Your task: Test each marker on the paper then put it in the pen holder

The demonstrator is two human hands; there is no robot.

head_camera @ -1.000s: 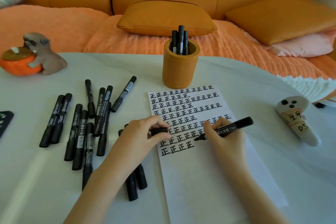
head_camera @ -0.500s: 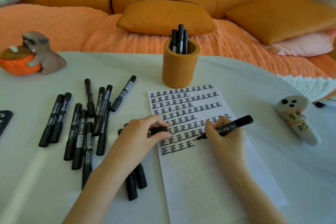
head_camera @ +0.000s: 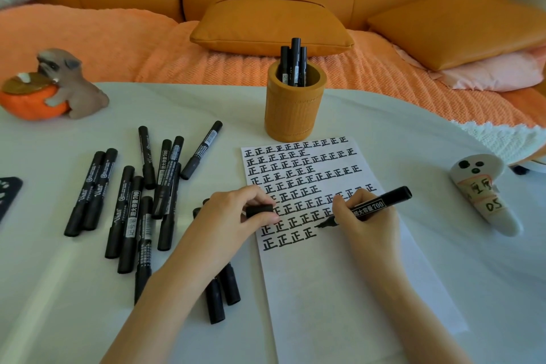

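Right hand (head_camera: 365, 224) grips marker (head_camera: 375, 205), tip on paper (head_camera: 339, 289).

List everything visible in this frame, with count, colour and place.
holder: one, orange-brown, behind the paper; three black markers inside
paper: one, white, table centre; rows of black marks on its upper part
loose markers: about a dozen, black, left of the paper
dog figurine: one, grey, with orange bowl, far left
ghost figure: one, white, right
dark object: one, left edge, cut off
cushions: orange, on the sofa behind
left hand: holds a black cap
right hand: holds an uncapped marker, tip on paper
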